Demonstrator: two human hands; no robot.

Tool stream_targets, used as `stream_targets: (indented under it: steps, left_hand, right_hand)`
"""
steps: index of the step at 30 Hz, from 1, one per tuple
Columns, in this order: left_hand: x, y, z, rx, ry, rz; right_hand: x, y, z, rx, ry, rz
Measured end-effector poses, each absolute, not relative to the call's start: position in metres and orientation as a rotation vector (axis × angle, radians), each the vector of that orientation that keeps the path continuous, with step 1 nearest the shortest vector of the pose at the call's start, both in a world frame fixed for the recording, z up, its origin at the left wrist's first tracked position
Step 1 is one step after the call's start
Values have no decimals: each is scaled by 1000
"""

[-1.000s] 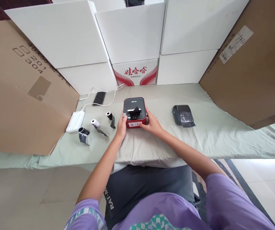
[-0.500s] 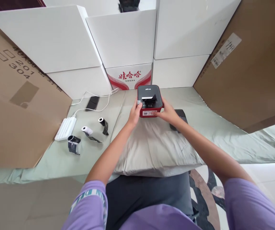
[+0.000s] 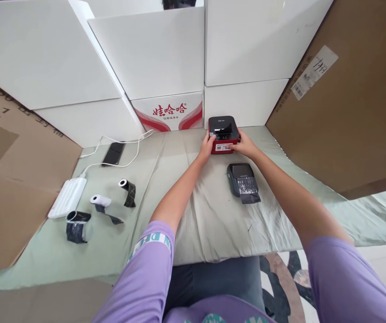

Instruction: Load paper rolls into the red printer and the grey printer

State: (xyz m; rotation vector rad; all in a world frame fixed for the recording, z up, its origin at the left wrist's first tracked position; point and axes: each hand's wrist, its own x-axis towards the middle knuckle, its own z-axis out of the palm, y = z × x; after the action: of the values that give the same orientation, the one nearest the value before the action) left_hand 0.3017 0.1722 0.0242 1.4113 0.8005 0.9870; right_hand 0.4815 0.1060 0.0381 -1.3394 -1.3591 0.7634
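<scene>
Between my two hands is a red and black label printer (image 3: 222,148), with a dark strip out of its top and a white sticker on its front. My left hand (image 3: 207,145) grips its left side, thumb on the top edge. On the opposite side my right hand (image 3: 245,144) is closed around the corner, thumb on the front sticker. Nearer to me lies a smaller black portable printer (image 3: 242,177), a dark crinkled strip hanging from its front. Whether the red printer touches the cloth cannot be made out.
On the left lie several partly unrolled paper rolls (image 3: 99,200), a white power strip (image 3: 67,197) with a cable, and a black phone (image 3: 113,153). White boxes (image 3: 166,54) wall the back; brown cardboard (image 3: 334,112) stands at the right. A pale green cloth (image 3: 179,202) covers the surface.
Both hands have carried the red printer right and back, toward the white boxes. The black printer, partly behind my right arm before, now shows fully. The view has shifted too.
</scene>
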Motion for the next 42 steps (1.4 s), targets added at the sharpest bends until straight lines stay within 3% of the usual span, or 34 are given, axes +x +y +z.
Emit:
stream_targets:
  steps: [7,12,14,19,29,42]
  left_hand:
    - [264,123,14,1621,1011,916]
    - [228,42,-7,2270,666,321]
    - [225,25,-8,2387,602,240]
    - [195,19,4,2381,687,347]
    - [18,10,13,2370,1040,422]
    - [13,-3,-1,2483,1295,469]
  right_hand:
    - [496,61,28,-1389,-1159,801]
    - [478,-33,1,-1434,-896,869]
    - [459,-53,-7,-1435,-833,835]
    - [401,-46,-4,-1384,-862,763]
    - [233,-6,-7,-1297,-1047,947]
    - [216,-17,-3,-1347,-1116,1050]
